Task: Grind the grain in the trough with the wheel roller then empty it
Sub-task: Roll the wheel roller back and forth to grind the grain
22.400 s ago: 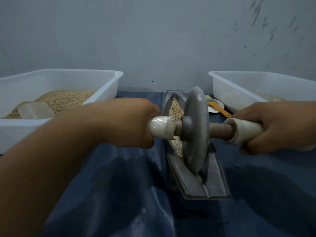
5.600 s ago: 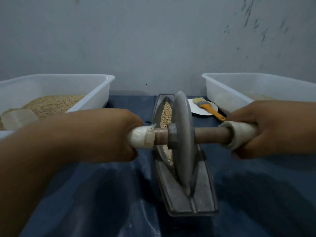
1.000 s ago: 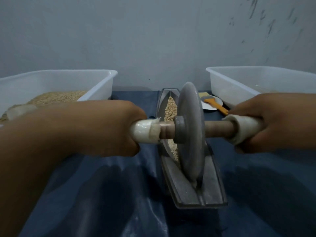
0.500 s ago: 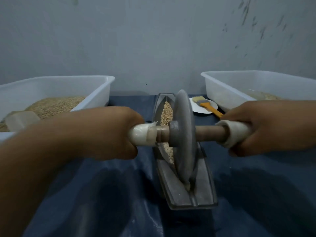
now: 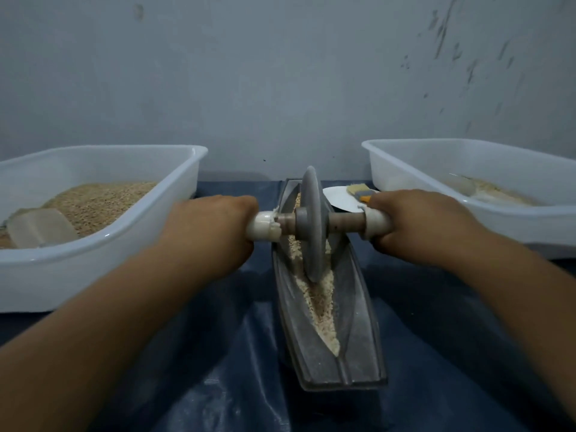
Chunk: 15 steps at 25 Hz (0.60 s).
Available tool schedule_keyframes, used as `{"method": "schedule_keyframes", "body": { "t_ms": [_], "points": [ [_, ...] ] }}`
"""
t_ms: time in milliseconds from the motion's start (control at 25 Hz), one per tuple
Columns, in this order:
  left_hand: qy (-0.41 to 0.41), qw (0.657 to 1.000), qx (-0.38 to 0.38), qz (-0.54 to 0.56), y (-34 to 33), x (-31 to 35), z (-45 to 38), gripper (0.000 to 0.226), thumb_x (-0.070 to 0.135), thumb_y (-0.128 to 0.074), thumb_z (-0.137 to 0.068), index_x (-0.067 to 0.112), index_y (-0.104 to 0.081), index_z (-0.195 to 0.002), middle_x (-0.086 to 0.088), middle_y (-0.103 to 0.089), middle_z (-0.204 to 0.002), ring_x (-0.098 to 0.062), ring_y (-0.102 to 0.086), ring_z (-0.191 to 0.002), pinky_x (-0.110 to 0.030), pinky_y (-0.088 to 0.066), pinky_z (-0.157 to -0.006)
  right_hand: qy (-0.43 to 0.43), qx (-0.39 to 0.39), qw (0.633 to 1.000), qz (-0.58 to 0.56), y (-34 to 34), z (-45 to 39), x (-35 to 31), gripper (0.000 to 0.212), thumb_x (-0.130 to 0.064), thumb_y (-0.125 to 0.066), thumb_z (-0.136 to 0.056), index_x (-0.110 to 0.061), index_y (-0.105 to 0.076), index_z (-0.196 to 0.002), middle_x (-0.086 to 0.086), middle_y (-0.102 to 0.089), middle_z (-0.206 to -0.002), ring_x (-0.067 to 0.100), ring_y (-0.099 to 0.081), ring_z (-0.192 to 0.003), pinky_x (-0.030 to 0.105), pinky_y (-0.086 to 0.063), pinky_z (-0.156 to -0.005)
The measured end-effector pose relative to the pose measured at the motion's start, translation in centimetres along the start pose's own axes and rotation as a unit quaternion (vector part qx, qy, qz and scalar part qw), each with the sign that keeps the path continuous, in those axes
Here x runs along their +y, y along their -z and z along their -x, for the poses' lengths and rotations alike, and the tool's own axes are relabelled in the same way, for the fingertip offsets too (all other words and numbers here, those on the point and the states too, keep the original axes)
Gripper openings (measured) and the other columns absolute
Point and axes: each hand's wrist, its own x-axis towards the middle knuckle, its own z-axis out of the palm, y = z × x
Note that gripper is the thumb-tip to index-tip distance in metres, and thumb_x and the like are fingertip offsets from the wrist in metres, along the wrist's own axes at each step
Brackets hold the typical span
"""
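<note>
Grinding step in hand; emptying not yet begun. The left hand (image 5: 208, 232) is wrapped round the white left grip of the wheel roller (image 5: 312, 224), the right hand (image 5: 414, 227) wrapped round the right grip; both closed tight on the axle ends, no fingers free. The disc stands upright in the groove of the metal trough (image 5: 327, 307), toward its far half. The grain (image 5: 318, 299) lies along the groove, a pale crushed streak in front of the wheel thinning to a point near the trough's near end; coarser material shows beside the wheel further back. The trough rests on the blue-covered worktop (image 5: 218, 353) between the left tub (image 5: 103, 238), which holds whole grain and a clear scoop (image 5: 40, 227), and the right tub (image 5: 486, 219), which holds a little pale material. A brush (image 5: 358, 192) on a small white plate (image 5: 338, 198) sits just behind the right hand. Risks, as judged: uneven push from one hand would tilt the disc, ride it up the groove wall and throw grain onto the cloth. An overlong stroke could push meal off the shallow near tip. The trough looks unfixed; the cloth may let it slide or twist. The right knuckles pass close to the plate and could knock it.
</note>
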Motion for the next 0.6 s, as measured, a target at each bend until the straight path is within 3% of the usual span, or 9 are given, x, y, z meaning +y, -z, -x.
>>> {"method": "schedule_keyframes", "body": {
  "t_ms": [80, 120, 240, 320, 400, 520, 600],
  "points": [
    [-0.026, 0.991, -0.122, 0.055, 1.5, -0.7, 0.8, 0.017, 0.026, -0.065, -0.074, 0.033, -0.05, -0.075, 0.008, -0.059, -0.071, -0.007, -0.055, -0.065, -0.027, -0.04, -0.06, 0.023, -0.099, 0.995, -0.023, 2.2, 1.3, 0.6, 0.016, -0.04, -0.072, -0.069, -0.04, -0.06, -0.08, -0.011, -0.066, -0.076, 0.007, -0.061, -0.068, 0.031, -0.049, -0.061],
    [-0.048, 0.98, -0.174, 0.085, 2.6, -1.1, 1.5, 0.018, 0.03, -0.068, -0.069, 0.038, -0.054, -0.076, 0.01, -0.062, -0.07, -0.006, -0.059, -0.063, -0.025, -0.041, -0.058, 0.033, -0.143, 0.989, -0.032, 3.3, 2.3, 0.6, 0.026, -0.05, -0.072, -0.06, -0.045, -0.061, -0.083, -0.015, -0.066, -0.074, 0.004, -0.062, -0.065, 0.028, -0.05, -0.058],
    [-0.101, 0.956, -0.241, 0.132, 5.1, -1.8, 2.9, 0.034, 0.047, -0.068, -0.058, 0.057, -0.052, -0.086, 0.035, -0.059, -0.079, 0.011, -0.058, -0.068, -0.021, -0.04, -0.053, 0.063, -0.181, 0.981, -0.035, 5.7, 4.4, 0.8, 0.057, -0.072, -0.06, -0.041, -0.057, -0.059, -0.096, -0.028, -0.065, -0.075, -0.006, -0.062, -0.063, 0.023, -0.052, -0.053],
    [-0.094, 0.965, -0.215, 0.12, 4.6, -1.6, 2.7, 0.033, 0.045, -0.069, -0.06, 0.055, -0.052, -0.086, 0.032, -0.06, -0.076, 0.007, -0.059, -0.066, -0.022, -0.04, -0.053, 0.058, -0.171, 0.983, -0.026, 5.4, 4.2, 0.5, 0.056, -0.073, -0.058, -0.041, -0.054, -0.06, -0.094, -0.025, -0.065, -0.073, -0.004, -0.062, -0.061, 0.026, -0.052, -0.053],
    [-0.059, 0.987, -0.127, 0.079, 2.4, -0.9, 1.8, 0.02, 0.035, -0.068, -0.067, 0.042, -0.053, -0.08, 0.013, -0.061, -0.069, -0.005, -0.057, -0.061, -0.026, -0.042, -0.056, 0.041, -0.111, 0.993, -0.02, 3.4, 2.9, -0.1, 0.04, -0.064, -0.064, -0.052, -0.044, -0.062, -0.087, -0.015, -0.066, -0.073, 0.004, -0.061, -0.062, 0.029, -0.047, -0.054],
    [-0.009, 1.0, 0.014, 0.016, -0.2, -0.2, 0.4, 0.014, 0.027, -0.059, -0.08, 0.031, -0.046, -0.081, 0.008, -0.051, -0.072, -0.015, -0.054, -0.07, -0.03, -0.04, -0.062, -0.008, 0.038, 0.999, 0.024, -0.1, 0.6, -0.5, 0.02, -0.042, -0.065, -0.081, -0.034, -0.062, -0.099, -0.007, -0.068, -0.092, 0.021, -0.063, -0.085, 0.03, -0.044, -0.063],
    [-0.001, 1.0, 0.027, 0.016, -0.6, -0.1, -0.3, 0.012, 0.027, -0.057, -0.083, 0.03, -0.046, -0.083, 0.009, -0.049, -0.073, -0.017, -0.054, -0.073, -0.03, -0.04, -0.064, -0.005, 0.069, 0.997, 0.044, -0.9, -0.1, -0.4, 0.02, -0.038, -0.062, -0.085, -0.032, -0.06, -0.104, -0.004, -0.068, -0.1, 0.025, -0.063, -0.094, 0.031, -0.045, -0.068]
  ]
}}
